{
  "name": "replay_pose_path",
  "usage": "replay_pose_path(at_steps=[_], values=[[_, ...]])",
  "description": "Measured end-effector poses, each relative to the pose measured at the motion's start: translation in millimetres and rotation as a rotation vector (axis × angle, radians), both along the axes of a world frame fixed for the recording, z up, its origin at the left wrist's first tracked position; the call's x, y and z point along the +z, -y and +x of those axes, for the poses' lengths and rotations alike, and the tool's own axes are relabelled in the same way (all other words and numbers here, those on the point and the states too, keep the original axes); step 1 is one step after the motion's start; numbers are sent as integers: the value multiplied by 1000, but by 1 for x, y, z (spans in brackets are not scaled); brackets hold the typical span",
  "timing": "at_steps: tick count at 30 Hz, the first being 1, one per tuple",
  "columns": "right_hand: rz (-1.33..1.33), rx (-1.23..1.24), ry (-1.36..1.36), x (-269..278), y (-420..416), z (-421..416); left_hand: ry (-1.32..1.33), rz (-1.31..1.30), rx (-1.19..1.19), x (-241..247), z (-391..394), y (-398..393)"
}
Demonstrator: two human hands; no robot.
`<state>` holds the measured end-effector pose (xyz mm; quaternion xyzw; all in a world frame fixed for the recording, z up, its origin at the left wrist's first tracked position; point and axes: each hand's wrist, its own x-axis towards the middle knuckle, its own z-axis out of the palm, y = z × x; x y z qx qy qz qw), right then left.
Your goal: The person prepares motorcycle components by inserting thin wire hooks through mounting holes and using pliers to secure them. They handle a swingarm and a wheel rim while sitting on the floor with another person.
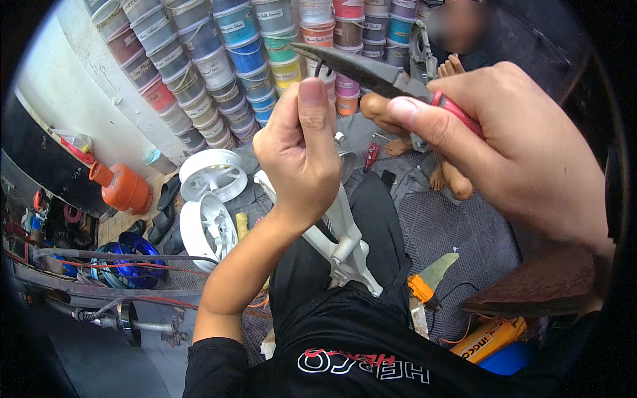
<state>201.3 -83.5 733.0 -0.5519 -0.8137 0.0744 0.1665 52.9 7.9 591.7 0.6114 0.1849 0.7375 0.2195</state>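
Note:
My right hand (497,134) grips needle-nose pliers (363,72) by their red handle, close to the camera. The jaws point left, just above my left hand (308,144). My left hand is closed with its thumb up, pinching a small dark curved piece (318,67) whose end rises beside the jaws; whether the jaws touch it I cannot tell. A white-painted metal motorcycle part (348,239), perhaps a swingarm, lies across my lap, partly hidden behind my left hand and forearm.
White wheel rims (214,176) and an orange gas cylinder (127,189) stand at left, near a blue rim (142,261). Stacked labelled buckets (249,54) line the back. Another person (398,119) sits at upper right by a metal part. A yellow tool (490,341) lies at lower right.

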Motion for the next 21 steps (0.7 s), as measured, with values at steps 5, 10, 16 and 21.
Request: replay_pose_path(at_steps=[5,10,16,21], values=[[-449,-225,-172,11,-2,-21,-67,39,14,-4,-8,-2],[-589,-156,-327,-3,-4,8,-117,70,35,-3,-9,-4],[-773,10,-591,-2,-15,6,-56,-13,15,-3,-8,-8],[-947,90,-771,-9,-17,0,25,-111,-35,1,-12,-2]])
